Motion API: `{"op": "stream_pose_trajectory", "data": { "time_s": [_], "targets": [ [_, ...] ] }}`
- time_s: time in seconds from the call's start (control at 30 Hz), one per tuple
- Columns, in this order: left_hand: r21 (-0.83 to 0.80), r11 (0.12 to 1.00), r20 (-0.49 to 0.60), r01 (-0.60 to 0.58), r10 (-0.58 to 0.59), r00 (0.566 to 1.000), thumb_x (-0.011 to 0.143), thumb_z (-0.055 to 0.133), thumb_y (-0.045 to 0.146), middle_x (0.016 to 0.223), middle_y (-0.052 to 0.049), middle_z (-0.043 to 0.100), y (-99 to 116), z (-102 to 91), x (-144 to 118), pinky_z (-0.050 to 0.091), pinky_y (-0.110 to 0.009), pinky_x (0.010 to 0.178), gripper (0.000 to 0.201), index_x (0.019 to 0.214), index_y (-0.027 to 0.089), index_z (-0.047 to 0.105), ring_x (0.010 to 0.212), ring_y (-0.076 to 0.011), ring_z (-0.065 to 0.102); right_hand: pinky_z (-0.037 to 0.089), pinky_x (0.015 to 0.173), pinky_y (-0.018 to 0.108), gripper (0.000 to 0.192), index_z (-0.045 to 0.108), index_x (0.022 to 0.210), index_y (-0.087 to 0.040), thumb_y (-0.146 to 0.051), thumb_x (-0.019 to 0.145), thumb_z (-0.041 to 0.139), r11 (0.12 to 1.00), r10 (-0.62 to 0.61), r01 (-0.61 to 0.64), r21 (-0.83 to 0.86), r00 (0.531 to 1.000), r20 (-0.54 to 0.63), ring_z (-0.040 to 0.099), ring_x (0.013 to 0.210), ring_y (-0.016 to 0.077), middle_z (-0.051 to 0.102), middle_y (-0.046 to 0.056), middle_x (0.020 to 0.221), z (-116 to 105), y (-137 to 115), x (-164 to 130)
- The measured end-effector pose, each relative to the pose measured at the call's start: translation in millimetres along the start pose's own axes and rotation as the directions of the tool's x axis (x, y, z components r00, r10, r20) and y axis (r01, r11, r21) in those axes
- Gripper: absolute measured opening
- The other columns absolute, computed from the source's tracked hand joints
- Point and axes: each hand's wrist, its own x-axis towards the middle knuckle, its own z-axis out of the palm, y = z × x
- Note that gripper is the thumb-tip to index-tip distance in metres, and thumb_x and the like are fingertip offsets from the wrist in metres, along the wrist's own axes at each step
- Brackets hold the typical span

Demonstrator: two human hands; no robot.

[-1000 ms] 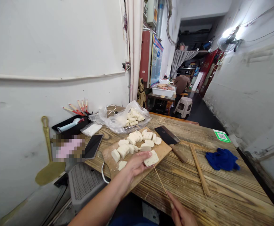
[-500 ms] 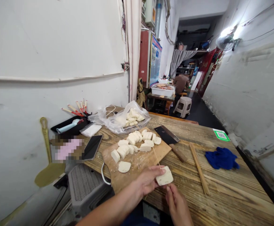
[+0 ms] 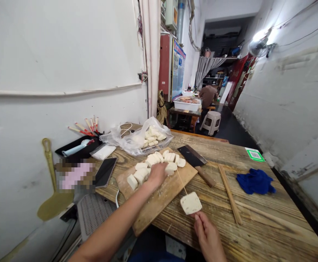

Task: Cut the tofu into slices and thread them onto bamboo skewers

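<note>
1. My right hand (image 3: 208,238) is closed on the near end of a thin bamboo skewer (image 3: 181,181), pinching it just below a white slice (image 3: 191,203) threaded on it.
2. The skewer's long axis runs from my right hand up and away to the left; its free tip points toward the far end of the cutting board (image 3: 159,202).
3. The threaded slice sits just beyond my right fingertips, flat face up, over the wooden surface (image 3: 257,225) beside the board's near right edge.
4. My left hand (image 3: 156,174) is palm down on the pile of white pieces (image 3: 159,162) on the board, fingers curled over them; whether it grips one, I cannot tell.
5. A cleaver (image 3: 195,162) lies beyond and right of my left hand, blade away from me.
6. A bundle of skewers (image 3: 230,193) lies right of my right hand, and a blue cloth (image 3: 255,181) lies farther right.
</note>
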Motion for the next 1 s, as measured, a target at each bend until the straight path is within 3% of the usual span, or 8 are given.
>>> {"op": "stream_pose_trajectory", "data": {
  "time_s": [0.1,0.27,0.37,0.43,0.57,0.67,0.8,1.0],
  "targets": [
    [-0.116,0.993,-0.054,0.017,-0.023,0.998,0.060,0.068,0.016,0.086,-0.008,0.067,-4,3.7,0,0.037,-0.035,0.090,0.017,0.077,0.018,0.067,0.097,-0.0258,0.057,0.046,0.057,0.019,0.038,0.059,0.082,-0.015,-0.046,0.089,0.037,1.000,0.013,-0.013,0.024,1.000,0.007,0.058,0.061,0.0149,0.062,0.005,0.069,-1,2,-7],
    [-0.423,0.905,-0.128,0.035,-0.098,0.987,0.070,0.062,0.032,0.077,-0.004,0.066,3,-6.5,2,0.047,-0.024,0.063,0.023,0.086,0.015,0.062,0.069,-0.0157,0.061,0.046,0.062,0.020,0.041,0.062,0.082,-0.017,-0.050,0.087,0.037,1.000,0.016,-0.016,0.014,0.999,-0.040,0.059,0.062,0.0162,0.064,0.005,0.070,-2,1,-16],
    [-0.728,0.667,0.048,0.157,-0.179,0.983,0.069,0.066,0.025,0.072,-0.004,0.066,10,-14.8,0,0.048,-0.023,0.059,0.021,0.084,0.013,0.060,0.062,-0.0131,0.061,0.046,0.063,0.020,0.039,0.061,0.082,-0.018,-0.047,0.088,0.036,1.000,-0.008,0.008,-0.021,1.000,0.010,0.058,0.060,0.0157,0.063,0.004,0.068,-3,-2,-16],
    [-0.828,0.486,0.200,0.280,-0.210,0.957,0.068,0.067,0.019,0.072,-0.006,0.066,12,-18.0,-2,0.050,-0.024,0.058,0.017,0.081,0.010,0.060,0.060,-0.0129,0.060,0.045,0.062,0.020,0.037,0.060,0.084,-0.017,-0.043,0.090,0.034,0.998,-0.035,0.036,-0.044,0.999,0.035,0.059,0.062,0.0156,0.064,0.005,0.070,-4,-3,-14],
    [-0.851,0.298,0.340,0.432,-0.316,0.886,0.072,0.065,0.016,0.076,-0.007,0.067,5,-17.1,-3,0.053,-0.027,0.057,0.017,0.087,0.012,0.058,0.063,-0.0138,0.062,0.046,0.059,0.020,0.036,0.061,0.087,-0.017,-0.038,0.091,0.032,0.987,-0.114,0.120,-0.109,0.991,0.067,0.060,0.059,0.0157,0.064,0.004,0.066,-4,-1,-12],
    [-0.872,0.207,0.366,0.444,-0.328,0.871,0.074,0.063,0.015,0.082,-0.007,0.067,-1,-12.9,-3,0.055,-0.036,0.069,0.019,0.092,0.013,0.056,0.073,-0.0164,0.064,0.046,0.058,0.020,0.036,0.062,0.088,-0.017,-0.037,0.091,0.032,0.979,-0.146,0.156,-0.134,0.986,0.080,0.061,0.059,0.0155,0.066,0.006,0.071,-4,2,-12],
    [-0.900,0.145,0.354,0.411,-0.308,0.883,0.074,0.062,0.009,0.084,-0.006,0.067,-3,-9.8,-2,0.052,-0.044,0.079,0.019,0.091,0.013,0.056,0.078,-0.0180,0.065,0.047,0.059,0.021,0.037,0.061,0.088,-0.017,-0.038,0.092,0.031,0.978,-0.136,0.149,-0.145,0.986,0.095,0.062,0.062,0.0164,0.068,0.009,0.076,-4,3,-13],
    [-0.894,0.139,0.361,0.426,-0.340,0.869,0.075,0.061,0.009,0.084,-0.007,0.067,0,-11.4,-2,0.053,-0.043,0.078,0.016,0.089,0.012,0.056,0.077,-0.0179,0.065,0.046,0.061,0.022,0.038,0.062,0.085,-0.018,-0.042,0.091,0.033,0.988,-0.106,0.110,-0.112,0.994,0.042,0.063,0.065,0.0172,0.068,0.008,0.078,-4,-4,-14]
  ]
}}
